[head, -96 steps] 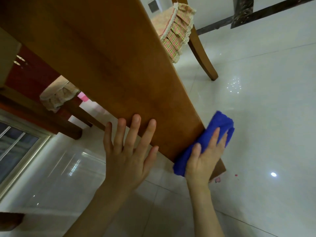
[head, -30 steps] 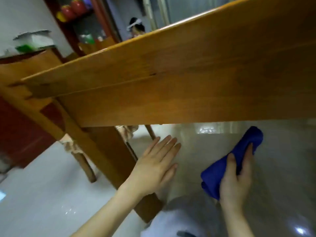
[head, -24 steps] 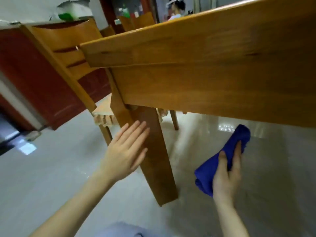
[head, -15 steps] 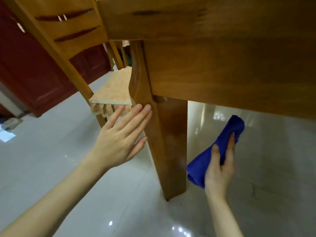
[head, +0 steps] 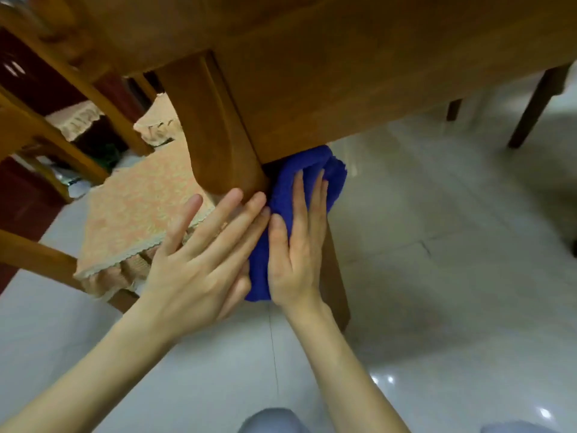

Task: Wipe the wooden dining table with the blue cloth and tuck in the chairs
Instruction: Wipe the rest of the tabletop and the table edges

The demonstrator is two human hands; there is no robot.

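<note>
Blue cloth (head: 281, 198) is being pressed against the desk leg (head: 215, 135) by the flat, straight-fingered right hand (head: 296, 254). The left hand (head: 199, 264), released, is touching the leg beside it.

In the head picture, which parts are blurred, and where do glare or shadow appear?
Head view: the brown wooden chair frame at left is smeared; the folded blue cloth is fairly sharp; white glare spots sit on the glossy pale floor tiles; the brown wooden table looks dim.
</note>
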